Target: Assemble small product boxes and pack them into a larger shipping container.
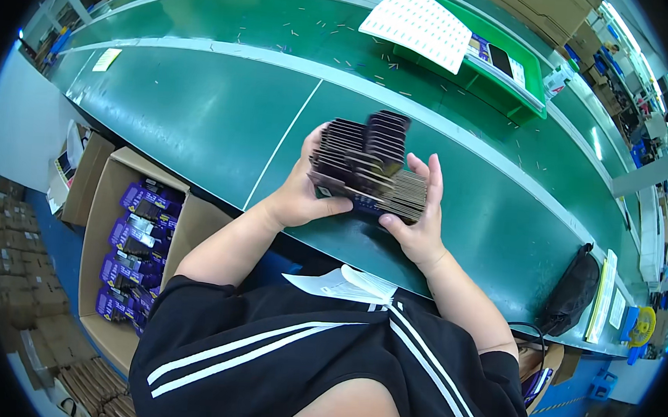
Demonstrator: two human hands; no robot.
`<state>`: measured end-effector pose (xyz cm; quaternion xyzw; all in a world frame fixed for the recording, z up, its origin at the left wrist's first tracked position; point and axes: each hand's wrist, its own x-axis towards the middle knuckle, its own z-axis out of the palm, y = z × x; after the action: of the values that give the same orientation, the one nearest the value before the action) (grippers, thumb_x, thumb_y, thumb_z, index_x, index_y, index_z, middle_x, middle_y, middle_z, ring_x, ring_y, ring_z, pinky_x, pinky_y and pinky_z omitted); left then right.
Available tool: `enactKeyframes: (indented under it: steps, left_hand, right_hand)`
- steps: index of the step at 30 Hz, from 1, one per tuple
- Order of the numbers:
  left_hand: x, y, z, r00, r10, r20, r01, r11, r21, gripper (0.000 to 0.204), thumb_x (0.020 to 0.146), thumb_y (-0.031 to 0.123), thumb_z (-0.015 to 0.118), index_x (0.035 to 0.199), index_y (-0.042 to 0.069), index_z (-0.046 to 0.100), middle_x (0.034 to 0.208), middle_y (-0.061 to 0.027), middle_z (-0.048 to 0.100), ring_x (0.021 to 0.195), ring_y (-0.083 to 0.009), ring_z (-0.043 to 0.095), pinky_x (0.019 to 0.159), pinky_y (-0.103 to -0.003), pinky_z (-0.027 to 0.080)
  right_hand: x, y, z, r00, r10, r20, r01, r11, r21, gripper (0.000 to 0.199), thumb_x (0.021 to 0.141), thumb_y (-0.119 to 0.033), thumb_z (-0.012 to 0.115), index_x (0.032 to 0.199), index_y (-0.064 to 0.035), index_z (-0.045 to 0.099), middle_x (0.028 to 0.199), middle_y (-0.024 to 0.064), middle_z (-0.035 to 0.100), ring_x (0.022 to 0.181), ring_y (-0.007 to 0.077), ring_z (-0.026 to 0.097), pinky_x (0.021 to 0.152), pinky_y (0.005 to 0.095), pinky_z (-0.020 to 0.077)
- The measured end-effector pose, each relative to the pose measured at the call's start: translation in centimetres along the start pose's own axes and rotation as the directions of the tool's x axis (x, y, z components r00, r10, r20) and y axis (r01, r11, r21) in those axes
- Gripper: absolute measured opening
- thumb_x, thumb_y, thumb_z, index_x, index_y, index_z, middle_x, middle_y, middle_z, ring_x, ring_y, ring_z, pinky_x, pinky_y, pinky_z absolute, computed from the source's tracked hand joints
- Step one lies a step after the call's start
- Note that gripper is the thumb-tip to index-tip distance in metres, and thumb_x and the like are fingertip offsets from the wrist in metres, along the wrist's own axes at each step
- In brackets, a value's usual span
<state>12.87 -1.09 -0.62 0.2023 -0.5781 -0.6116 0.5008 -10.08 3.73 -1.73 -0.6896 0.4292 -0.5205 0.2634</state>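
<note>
A thick stack of dark printed cardboard cards (361, 160) with pale edges is held between my two hands above the green table. Its layers fan out unevenly, and one part sticks up higher at the far side. My left hand (305, 184) grips the left end, thumb across the near face. At the right end, my right hand (421, 214) has its thumb at the lower near corner and its fingers up along the side. The cards' exact kind is not plain from here.
An open carton (95, 259) with purple packages (136, 250) stands at my left. Across the table is a green bin (472, 83) topped by a white dotted sheet (418, 26). Small scraps dot the far strip. A black pouch (574, 292) lies at the right edge.
</note>
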Motion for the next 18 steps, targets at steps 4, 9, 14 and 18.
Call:
enactKeyframes:
  steps: [4, 9, 14, 18]
  left_hand:
    - [0.6, -1.0, -0.1, 0.992, -0.084, 0.091, 0.062, 0.974, 0.217, 0.076, 0.073, -0.005, 0.078, 0.138, 0.002, 0.037, 0.122, -0.0157, 0.059, 0.101, -0.0224, 0.066, 0.088, -0.034, 0.056]
    - [-0.2, -0.6, 0.1, 0.998, -0.048, 0.039, 0.043, 0.993, 0.109, 0.078, 0.072, -0.004, 0.08, 0.137, 0.0, 0.038, 0.122, -0.0163, 0.059, 0.103, -0.024, 0.066, 0.09, -0.035, 0.055]
    - [-0.7, -0.5, -0.4, 0.969, 0.243, 0.051, -0.241, 0.872, 0.426, 0.077, 0.069, 0.003, 0.085, 0.133, 0.0, 0.043, 0.12, -0.0179, 0.058, 0.105, -0.0289, 0.062, 0.094, -0.039, 0.05]
    - [-0.7, 1.3, 0.6, 0.989, 0.146, -0.005, -0.136, 0.931, 0.338, 0.069, 0.068, 0.0, 0.083, 0.127, 0.001, 0.046, 0.115, -0.0143, 0.063, 0.098, -0.0259, 0.064, 0.09, -0.037, 0.051]
  right_hand:
    - [-0.9, 1.6, 0.3, 0.992, 0.095, -0.085, -0.098, 0.995, -0.031, 0.106, 0.068, -0.005, 0.084, 0.152, -0.0029, 0.019, 0.136, 0.021, 0.049, 0.118, 0.0336, 0.056, 0.101, 0.0401, 0.0458]
    - [-0.7, 0.5, -0.6, 0.995, 0.083, 0.047, -0.073, 0.979, -0.192, 0.095, 0.068, -0.004, 0.084, 0.145, -0.0024, 0.028, 0.126, 0.0189, 0.054, 0.109, 0.0325, 0.06, 0.096, 0.0398, 0.0475]
    - [-2.4, 3.9, -0.9, 0.961, 0.253, 0.113, -0.244, 0.966, -0.085, 0.07, 0.072, 0.001, 0.078, 0.132, -0.001, 0.042, 0.121, 0.0173, 0.056, 0.104, 0.0301, 0.061, 0.093, 0.0396, 0.0484]
    - [-2.9, 3.4, -2.1, 0.882, 0.466, 0.067, -0.47, 0.876, 0.105, 0.058, 0.082, 0.008, 0.068, 0.133, -0.0015, 0.042, 0.124, 0.016, 0.057, 0.109, 0.024, 0.06, 0.095, 0.0334, 0.0494]
